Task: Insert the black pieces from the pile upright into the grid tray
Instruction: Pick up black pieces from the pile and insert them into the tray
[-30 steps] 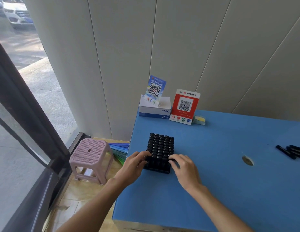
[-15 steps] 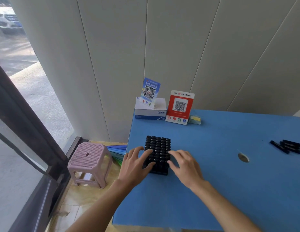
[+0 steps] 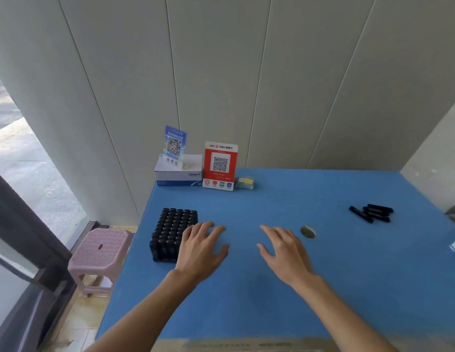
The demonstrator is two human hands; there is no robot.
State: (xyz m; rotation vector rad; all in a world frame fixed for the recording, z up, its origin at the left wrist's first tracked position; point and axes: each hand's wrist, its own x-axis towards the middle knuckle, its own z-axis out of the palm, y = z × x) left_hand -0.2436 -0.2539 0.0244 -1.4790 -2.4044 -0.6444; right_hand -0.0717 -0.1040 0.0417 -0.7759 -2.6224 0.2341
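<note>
A black grid tray (image 3: 173, 232) stands near the left edge of the blue table (image 3: 272, 288), its cells packed with upright black pieces. A small pile of black pieces (image 3: 372, 212) lies flat at the far right of the table. My left hand (image 3: 202, 247) hovers with fingers spread just right of the tray, covering its near right corner. My right hand (image 3: 284, 250) is open and empty over the middle of the table, well apart from both the tray and the pile.
A white box (image 3: 179, 171) with a blue QR stand (image 3: 175, 146), a red QR sign (image 3: 220, 165) and a yellow sponge (image 3: 245, 182) line the back edge. A round hole (image 3: 307, 231) lies right of my right hand. A pink stool (image 3: 99, 252) stands left of the table.
Both hands have come off the grid tray and moved right, the right hand furthest. The view has swung right, so the tray now sits further left.
</note>
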